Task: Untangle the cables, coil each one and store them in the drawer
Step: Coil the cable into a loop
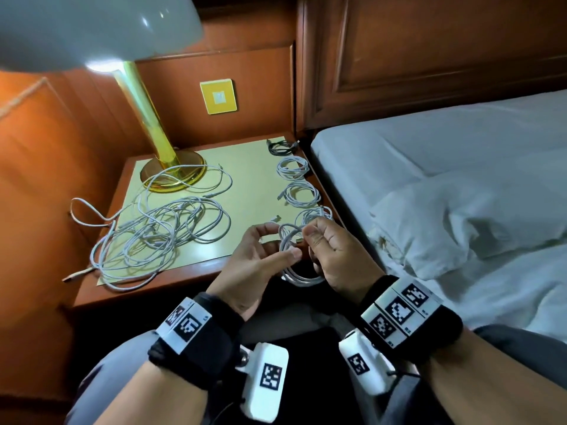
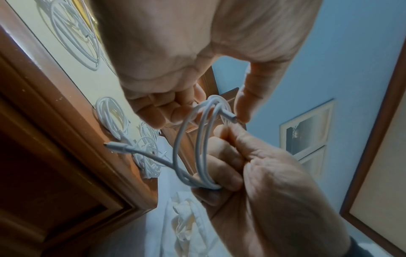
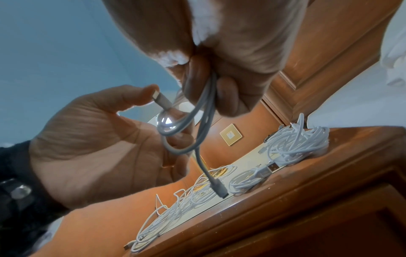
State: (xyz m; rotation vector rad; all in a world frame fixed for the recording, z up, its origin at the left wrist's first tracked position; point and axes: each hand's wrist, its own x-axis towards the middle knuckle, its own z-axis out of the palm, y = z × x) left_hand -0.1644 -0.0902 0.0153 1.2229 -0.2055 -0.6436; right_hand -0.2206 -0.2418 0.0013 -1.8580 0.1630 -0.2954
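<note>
A small coil of white cable (image 1: pixel 291 251) hangs between both hands over the nightstand's front right corner. My right hand (image 1: pixel 313 240) grips the loops in its curled fingers (image 3: pixel 228 97). My left hand (image 1: pixel 276 243) holds the coil's other side, thumb (image 2: pixel 243 104) against one plug (image 3: pixel 161 100). The other plug (image 3: pixel 219 191) dangles free. A large tangle of white cables (image 1: pixel 159 234) lies on the nightstand top (image 1: pixel 245 179) to the left. Three white coils (image 1: pixel 302 193) and a dark coil (image 1: pixel 280 147) sit along its right edge.
A brass lamp base (image 1: pixel 171 176) stands at the back left, with cable looped round it. One cable end (image 1: pixel 76 274) hangs over the front left edge. A bed with white sheets (image 1: pixel 460 179) is close on the right. Wooden front panel (image 2: pixel 54 173) below the top.
</note>
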